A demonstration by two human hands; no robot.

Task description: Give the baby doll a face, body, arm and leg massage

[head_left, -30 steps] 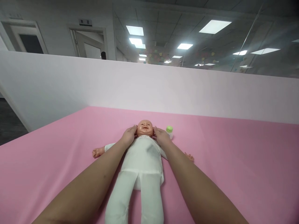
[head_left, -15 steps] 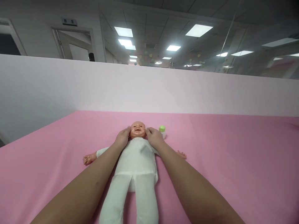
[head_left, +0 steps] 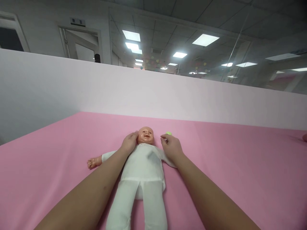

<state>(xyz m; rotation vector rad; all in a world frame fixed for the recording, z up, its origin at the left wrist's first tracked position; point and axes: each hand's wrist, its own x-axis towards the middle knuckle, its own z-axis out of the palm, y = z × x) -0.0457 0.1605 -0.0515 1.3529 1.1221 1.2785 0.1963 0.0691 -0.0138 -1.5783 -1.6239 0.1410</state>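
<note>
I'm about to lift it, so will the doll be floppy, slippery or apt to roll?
The doll may sag: its white cloth looks soft and creased. Its glossy head seems hard, perhaps slippery. Lying flat, arms outspread, it seems unlikely to roll.

A low, plain white partition [head_left: 153, 92] lines the far edge of the smooth pink covering [head_left: 230, 166] and turns at its far-left corner. Beyond that corner, a pale, grey-framed door [head_left: 84, 51] stands ajar beneath a small rectangular sign [head_left: 77, 21]; past the far edge, bright white rectangular lights [head_left: 205, 40] dot a grey tiled ceiling [head_left: 189, 12]
</note>
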